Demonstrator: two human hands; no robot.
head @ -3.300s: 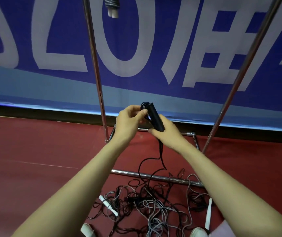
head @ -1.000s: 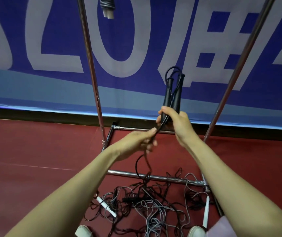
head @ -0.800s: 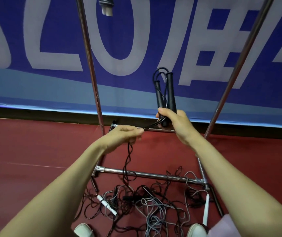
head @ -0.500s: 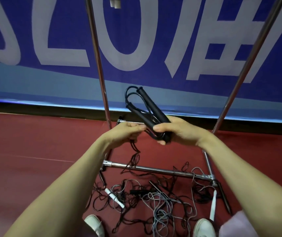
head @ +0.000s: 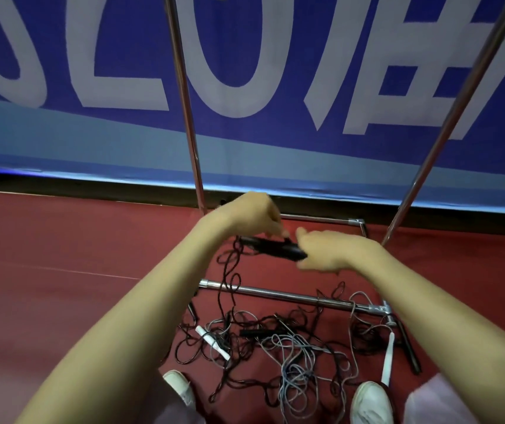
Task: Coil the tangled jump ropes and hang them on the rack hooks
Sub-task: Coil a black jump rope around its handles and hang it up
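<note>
Coiling barely begun: left hand [head: 252,214] and right hand [head: 329,250] both gripped the paired black plastic jump-rope handles [head: 271,247] between them; tangled black and grey ropes [head: 278,347] lay uncoiled below.

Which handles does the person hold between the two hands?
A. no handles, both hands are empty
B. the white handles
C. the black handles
C: the left hand and the right hand both grip the black handles, while a white handle lies in the rope pile below.
</note>
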